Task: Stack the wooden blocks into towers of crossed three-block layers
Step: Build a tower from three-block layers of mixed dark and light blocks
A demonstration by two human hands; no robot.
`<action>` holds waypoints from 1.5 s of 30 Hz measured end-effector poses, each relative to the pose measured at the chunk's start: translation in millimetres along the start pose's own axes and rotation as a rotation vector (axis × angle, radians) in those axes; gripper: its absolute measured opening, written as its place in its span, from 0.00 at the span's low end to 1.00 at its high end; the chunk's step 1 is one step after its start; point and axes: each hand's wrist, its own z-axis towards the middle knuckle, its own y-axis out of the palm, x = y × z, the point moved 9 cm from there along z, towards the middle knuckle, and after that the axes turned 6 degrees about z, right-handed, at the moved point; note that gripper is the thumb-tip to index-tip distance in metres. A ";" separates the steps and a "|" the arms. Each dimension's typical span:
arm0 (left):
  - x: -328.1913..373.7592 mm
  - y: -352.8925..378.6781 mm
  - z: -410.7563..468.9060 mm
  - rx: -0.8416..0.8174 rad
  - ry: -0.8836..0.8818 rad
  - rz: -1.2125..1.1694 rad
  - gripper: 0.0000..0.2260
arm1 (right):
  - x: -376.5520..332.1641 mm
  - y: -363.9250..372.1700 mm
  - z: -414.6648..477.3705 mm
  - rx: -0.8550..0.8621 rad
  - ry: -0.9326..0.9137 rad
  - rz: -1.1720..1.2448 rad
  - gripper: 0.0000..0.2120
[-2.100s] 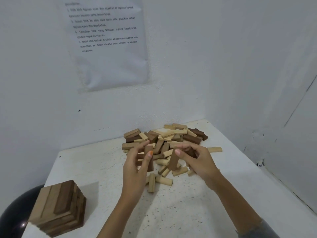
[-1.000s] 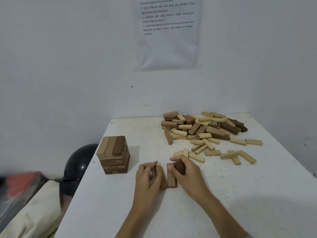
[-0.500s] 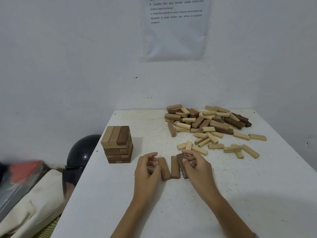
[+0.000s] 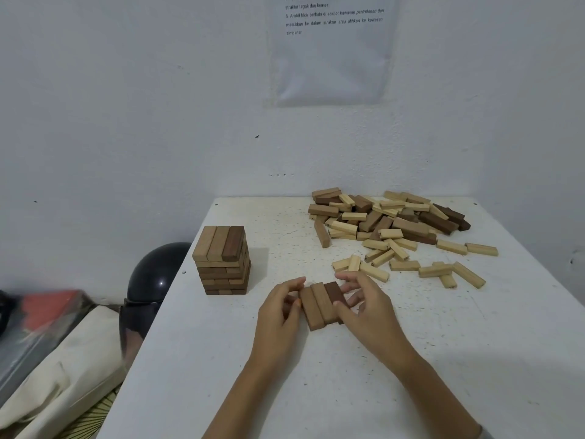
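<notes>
Three blocks (image 4: 319,304), left hand (image 4: 278,315), right hand (image 4: 368,308) flanking

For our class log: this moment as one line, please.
step: squaring first layer | left hand: touches three-block row from left | right hand: touches dark block | tower: stands left

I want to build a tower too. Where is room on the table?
Bare: the near part of the table, this side of the three-block row; and the patch between the tower and the pile. Crowded: the far right corner, under the pile.
</notes>
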 end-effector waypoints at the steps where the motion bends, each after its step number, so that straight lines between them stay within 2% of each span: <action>1: 0.0 -0.1 0.1 0.002 0.018 0.025 0.16 | 0.5 5.4 -1.0 -0.069 -0.016 -0.042 0.24; 3: -3.6 -1.3 1.8 0.022 0.029 0.062 0.17 | 1.7 15.5 -4.7 -0.188 -0.060 -0.192 0.34; 6: -5.1 -2.1 0.7 0.025 0.026 0.110 0.17 | -3.5 17.9 -7.6 -0.184 -0.160 -0.390 0.41; 8: 0.4 -2.9 -3.7 0.014 0.043 0.194 0.19 | -6.4 17.4 -7.5 -0.180 -0.185 -0.414 0.41; 10: 11.8 -3.5 -8.3 0.010 0.132 0.428 0.20 | -7.1 16.5 -6.4 -0.201 -0.164 -0.380 0.39; 12: 15.1 4.2 -10.8 -0.060 0.217 0.745 0.26 | -7.6 17.1 -5.7 -0.237 -0.174 -0.359 0.33; 15: 0.6 15.3 -9.8 -0.188 0.195 0.938 0.33 | -5.9 23.3 -7.4 -0.300 -0.225 -0.375 0.33; 18: -2.2 20.5 -10.7 -0.242 0.201 0.967 0.37 | -2.4 17.4 -10.5 -0.255 -0.224 -0.457 0.34; 20: -3.1 22.0 -11.2 -0.263 0.206 0.976 0.38 | 4.2 6.3 -12.6 -0.178 -0.145 -0.566 0.35; 23: -2.0 26.2 -11.9 -0.280 0.222 0.994 0.38 | 16.0 1.8 -17.4 -0.162 -0.057 -0.828 0.42; 25: -1.5 30.2 -11.8 -0.283 0.231 1.013 0.39 | 21.1 5.4 -19.4 -0.167 -0.037 -0.895 0.46; 27: -1.7 31.6 -11.8 -0.286 0.227 1.022 0.39 | 21.0 8.4 -18.5 -0.121 -0.056 -0.930 0.44; 30: -2.8 33.0 -11.7 -0.289 0.230 1.022 0.38 | 24.0 12.4 -17.5 -0.095 -0.088 -1.017 0.36; 35: -5.6 35.0 -11.0 -0.266 0.230 1.021 0.38 | 28.6 13.2 -17.9 -0.078 -0.136 -1.029 0.34; 40: -7.0 33.9 -10.8 -0.269 0.222 0.983 0.37 | 26.2 12.5 -17.0 -0.134 -0.144 -0.980 0.40; 45: -6.5 33.4 -10.8 -0.262 0.230 0.977 0.37 | 29.8 10.0 -15.8 -0.096 -0.121 -1.024 0.34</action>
